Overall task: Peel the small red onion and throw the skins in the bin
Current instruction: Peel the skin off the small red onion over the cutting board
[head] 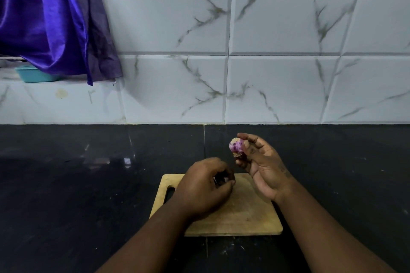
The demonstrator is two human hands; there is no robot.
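Note:
My right hand (264,166) holds the small red onion (236,146) between thumb and fingertips, raised above the far edge of the wooden cutting board (244,217). The onion shows pale purple flesh with a dry root tuft at its bottom. My left hand (204,188) hovers over the board's left part, fingers curled around dark onion skins (221,178) that are mostly hidden inside the hand. No bin is in view.
The board lies on a black stone counter (77,184) against a white marble-tiled wall (266,62). At the upper left a purple cloth (51,17) hangs over a ledge holding a teal container (33,75).

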